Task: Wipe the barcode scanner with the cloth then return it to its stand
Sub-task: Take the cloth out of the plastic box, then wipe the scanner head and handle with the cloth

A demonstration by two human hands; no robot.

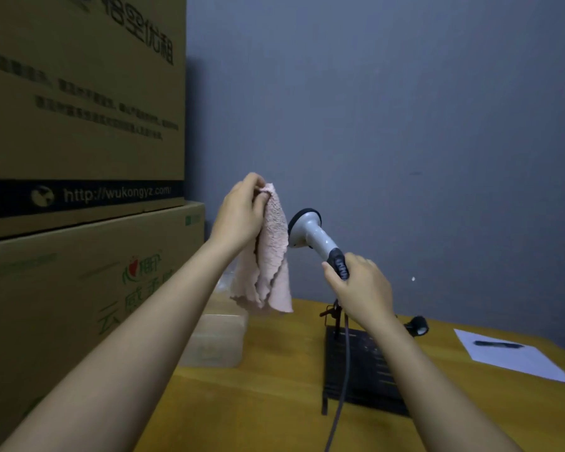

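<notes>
the right hand [362, 285] is closed around the dark ribbed grip of the barcode scanner [310, 234], holding it in the air above the stand [359, 363]; the left hand [242, 213] pinches the top edge of the cloth [271, 256], which hangs just beside the scanner head, maybe touching it; i judge the wiping is at its beginning or in progress, and the return to the stand is not yet done; the scanner body is smooth grey plastic with a round dark-rimmed head; the cloth is pink, soft, nubby, with wavy edges; the stand is a black flat base with a thin post, on a yellow wooden table [258, 402]; a grey cable [343, 386] hangs down from the scanner.
</notes>
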